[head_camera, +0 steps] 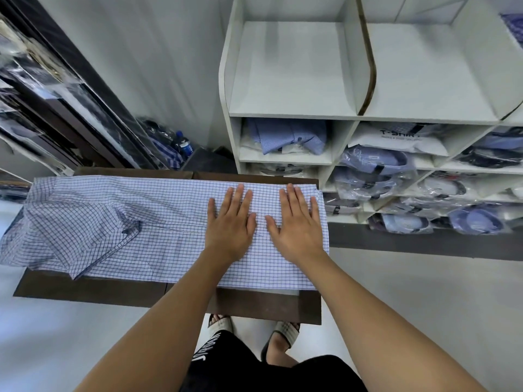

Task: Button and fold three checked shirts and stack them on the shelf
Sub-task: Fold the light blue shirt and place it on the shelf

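White wooden shelf (291,116) stood at upper right, behind a dark brown table (85,287). Both the left hand (230,222) and right hand (297,223) lay flat, fingers straight, gripping nothing, on the blue-checked white cotton shirt (119,222) at frame centre.

Single head view, steeply downward, close above the table (85,287)

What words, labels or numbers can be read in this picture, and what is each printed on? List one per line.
"T-SHIR", last letter cut off: white packet in the shelf unit.
White lettering on the black shorts: unreadable at this angle.
Blue bottle label: too small to read.
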